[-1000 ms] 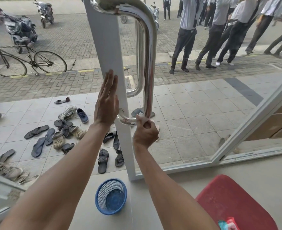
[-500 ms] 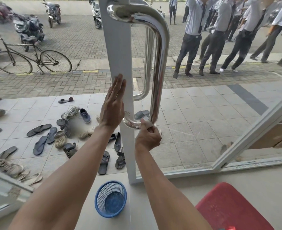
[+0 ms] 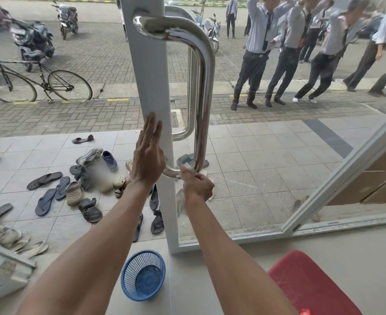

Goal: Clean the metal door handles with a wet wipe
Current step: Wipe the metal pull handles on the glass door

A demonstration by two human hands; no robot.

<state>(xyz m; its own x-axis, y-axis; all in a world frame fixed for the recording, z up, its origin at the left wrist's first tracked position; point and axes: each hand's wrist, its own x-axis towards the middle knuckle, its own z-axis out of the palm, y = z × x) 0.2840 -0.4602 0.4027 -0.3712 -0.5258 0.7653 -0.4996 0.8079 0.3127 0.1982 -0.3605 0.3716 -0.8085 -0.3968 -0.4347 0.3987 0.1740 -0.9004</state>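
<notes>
A tall polished metal door handle (image 3: pixel 204 92) is fixed to the white frame (image 3: pixel 151 76) of a glass door. A matching outer handle (image 3: pixel 191 96) shows through the glass behind it. My left hand (image 3: pixel 147 155) lies flat against the frame with its fingers straight and pointing up. My right hand (image 3: pixel 197 184) pinches a white wet wipe (image 3: pixel 188 168) against the handle's lower bend, where the bar curves into the frame. Most of the wipe is hidden in my fingers.
A blue mesh basket (image 3: pixel 143 275) stands on the floor below my arms. A red plastic stool (image 3: pixel 310 285) is at the lower right. Outside lie several sandals and shoes (image 3: pixel 83 178); a bicycle (image 3: pixel 37 84), motorbikes and several people stand beyond.
The view has tilted so that more of the handle's top shows. My right hand with the wipe has stayed at the lower bend, shifting slightly. My left hand stays flat on the frame.
</notes>
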